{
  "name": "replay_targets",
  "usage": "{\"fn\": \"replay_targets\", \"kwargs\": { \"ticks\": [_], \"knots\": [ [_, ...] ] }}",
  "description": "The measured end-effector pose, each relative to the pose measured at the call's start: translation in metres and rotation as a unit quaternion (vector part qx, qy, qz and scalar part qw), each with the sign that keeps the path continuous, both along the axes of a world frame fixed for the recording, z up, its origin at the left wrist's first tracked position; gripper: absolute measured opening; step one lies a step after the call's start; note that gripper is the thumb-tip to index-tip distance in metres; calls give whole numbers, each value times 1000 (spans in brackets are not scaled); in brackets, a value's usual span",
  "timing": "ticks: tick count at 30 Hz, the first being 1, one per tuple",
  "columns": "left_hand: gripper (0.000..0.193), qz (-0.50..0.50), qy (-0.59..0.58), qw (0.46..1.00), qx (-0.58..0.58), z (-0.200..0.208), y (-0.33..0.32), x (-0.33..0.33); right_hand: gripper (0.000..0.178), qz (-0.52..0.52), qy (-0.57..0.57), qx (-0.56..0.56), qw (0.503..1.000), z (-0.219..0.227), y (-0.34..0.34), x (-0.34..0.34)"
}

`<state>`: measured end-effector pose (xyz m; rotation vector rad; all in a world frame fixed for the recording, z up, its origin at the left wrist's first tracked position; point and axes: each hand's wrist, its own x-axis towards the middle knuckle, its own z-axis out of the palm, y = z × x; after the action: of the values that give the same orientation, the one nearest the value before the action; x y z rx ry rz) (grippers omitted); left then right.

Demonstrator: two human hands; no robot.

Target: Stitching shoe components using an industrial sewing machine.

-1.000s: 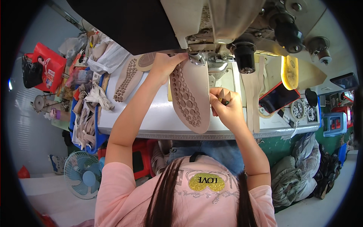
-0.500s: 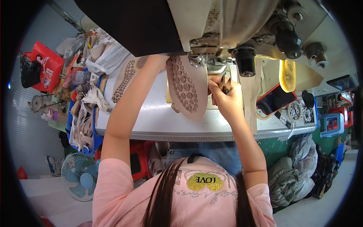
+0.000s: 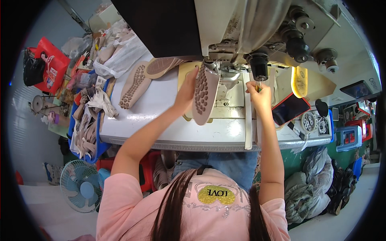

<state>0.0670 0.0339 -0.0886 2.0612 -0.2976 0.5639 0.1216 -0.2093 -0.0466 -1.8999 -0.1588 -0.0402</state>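
Note:
My left hand (image 3: 187,94) is closed on the edge of a beige shoe insole (image 3: 204,98) covered with round bumps. The insole is tilted steeply, its upper end close to the sewing machine's needle area (image 3: 212,67). To the right, my right hand (image 3: 260,98) is closed around a small tool that looks like thread snips (image 3: 257,87), mostly hidden by the fingers. Its fingertips are at the upper part of a narrow beige strip (image 3: 248,124) hanging toward the table's front edge.
More insoles (image 3: 134,86) lie left of the machine, near a white plastic bag (image 3: 120,60). A blue bin (image 3: 102,150) of scraps stands at the left edge. On the right are a dark-screened phone (image 3: 290,108) and a bobbin wheel (image 3: 309,121). The machine head (image 3: 225,24) overhangs the far side.
The insole has turned from nearly flat to steeply tilted, and my left hand has come back along its left side. My right hand has moved right, away from the insole to the strip.

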Motion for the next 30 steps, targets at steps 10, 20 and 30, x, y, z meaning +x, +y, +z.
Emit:
{"fn": "replay_targets", "kwargs": {
  "ticks": [10,20,30],
  "knots": [
    [33,173,-78,962,-194,45,-16,-23,21,-88,-125,-377,914,-25,21,48],
    [28,197,73,720,-661,24,127,18,25,-149,-127,-253,948,-34,24,52],
    [35,219,162,734,-622,9,58,7,11,-76,-317,-300,897,-45,14,37]
  ]
}}
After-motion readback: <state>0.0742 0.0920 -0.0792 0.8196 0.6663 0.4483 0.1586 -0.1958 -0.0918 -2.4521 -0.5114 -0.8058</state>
